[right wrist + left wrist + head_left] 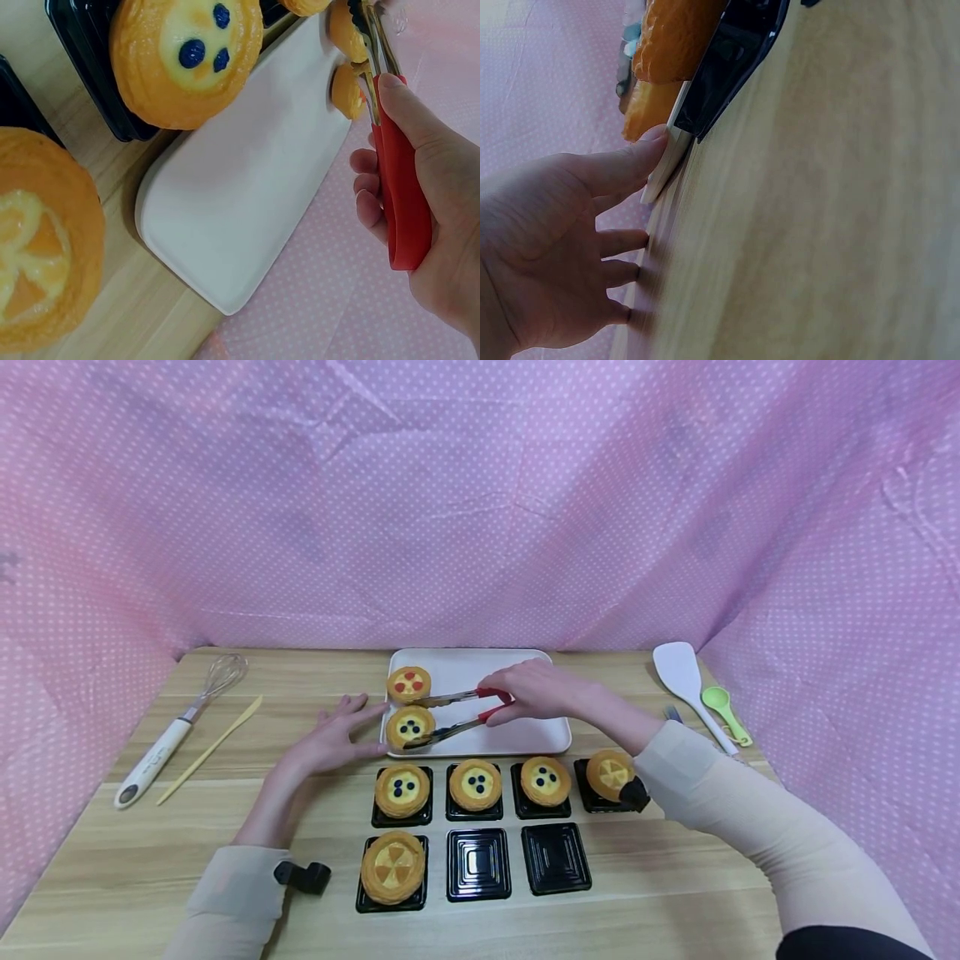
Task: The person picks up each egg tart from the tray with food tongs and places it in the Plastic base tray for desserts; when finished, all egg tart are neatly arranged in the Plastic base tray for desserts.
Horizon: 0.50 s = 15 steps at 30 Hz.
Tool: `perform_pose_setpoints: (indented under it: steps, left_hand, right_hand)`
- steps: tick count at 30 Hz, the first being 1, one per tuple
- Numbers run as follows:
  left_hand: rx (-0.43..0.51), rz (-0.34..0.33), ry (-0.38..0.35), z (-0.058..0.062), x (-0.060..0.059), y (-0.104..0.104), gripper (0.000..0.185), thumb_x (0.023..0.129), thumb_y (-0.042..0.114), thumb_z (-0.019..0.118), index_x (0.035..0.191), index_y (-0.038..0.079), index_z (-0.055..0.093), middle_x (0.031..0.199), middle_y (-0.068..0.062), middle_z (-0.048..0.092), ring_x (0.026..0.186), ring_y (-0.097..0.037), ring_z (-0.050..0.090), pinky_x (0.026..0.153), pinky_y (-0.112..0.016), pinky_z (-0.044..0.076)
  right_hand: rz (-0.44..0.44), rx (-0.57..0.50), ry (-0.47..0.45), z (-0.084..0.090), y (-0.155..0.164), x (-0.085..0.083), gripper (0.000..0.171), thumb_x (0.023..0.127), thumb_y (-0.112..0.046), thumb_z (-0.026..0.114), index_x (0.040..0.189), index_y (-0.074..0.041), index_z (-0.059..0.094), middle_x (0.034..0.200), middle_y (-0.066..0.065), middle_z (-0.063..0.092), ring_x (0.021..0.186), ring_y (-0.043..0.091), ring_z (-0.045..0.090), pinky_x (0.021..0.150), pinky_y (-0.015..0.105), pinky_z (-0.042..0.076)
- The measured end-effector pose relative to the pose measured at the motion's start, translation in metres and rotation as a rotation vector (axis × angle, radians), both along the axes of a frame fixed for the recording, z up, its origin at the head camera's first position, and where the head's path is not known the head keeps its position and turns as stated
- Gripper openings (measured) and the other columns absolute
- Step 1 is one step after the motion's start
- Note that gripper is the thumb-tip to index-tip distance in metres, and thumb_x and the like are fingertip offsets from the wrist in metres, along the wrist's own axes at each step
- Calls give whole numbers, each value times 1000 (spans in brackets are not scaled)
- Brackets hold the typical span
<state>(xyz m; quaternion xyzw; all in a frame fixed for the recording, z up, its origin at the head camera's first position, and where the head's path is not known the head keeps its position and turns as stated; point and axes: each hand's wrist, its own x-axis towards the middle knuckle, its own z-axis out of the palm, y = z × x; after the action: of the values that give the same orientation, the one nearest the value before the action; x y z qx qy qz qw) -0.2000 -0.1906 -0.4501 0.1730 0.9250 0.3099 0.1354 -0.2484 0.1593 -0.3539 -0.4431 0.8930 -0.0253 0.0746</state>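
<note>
My right hand (pixel 536 689) grips red-handled tongs (pixel 401 199) above the white tray (pixel 517 737). The spread tong arms lie either side of a blueberry-topped egg tart (pixel 411 725) at the tray's left end; whether they press on it I cannot tell. Just behind that one is a tart with red fruit pieces (pixel 408 682). Against the tray's left edge rest the thumb and a finger of my left hand (pixel 330 742), its other fingers spread on the table. In the left wrist view the thumb (pixel 641 154) touches the tray's rim.
In front of the tray, black plastic trays hold blueberry tarts (pixel 401 791) and orange-topped tarts (pixel 392 868). Two black trays (pixel 478 864) in the front row hold nothing. A whisk (pixel 157 756) and yellow stick (pixel 210 750) lie left; a white spatula (pixel 678 670) and green spoon (pixel 717 699) lie right.
</note>
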Motion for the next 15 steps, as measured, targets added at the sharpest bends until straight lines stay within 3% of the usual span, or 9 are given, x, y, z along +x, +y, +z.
perform_pose_setpoints:
  steps: [7, 15]
  left_hand:
    - [-5, 3, 2, -1, 0, 0, 79, 93, 44, 72, 159, 17, 38, 170, -31, 8, 156, -57, -2, 120, -79, -9]
    - [-6, 4, 1, -1, 0, 0, 79, 93, 43, 72, 159, 16, 39, 170, -31, 8, 156, -57, -3, 120, -78, -9]
  right_hand:
    - [-2, -11, 20, 13, 8, 2, 46, 92, -53, 72, 124, -21, 70, 82, -9, 67, 69, 7, 54, 58, 24, 41]
    - [-9, -30, 56, 32, 27, 16, 44, 90, -52, 74, 123, -22, 70, 80, -10, 64, 65, 5, 50, 54, 23, 37]
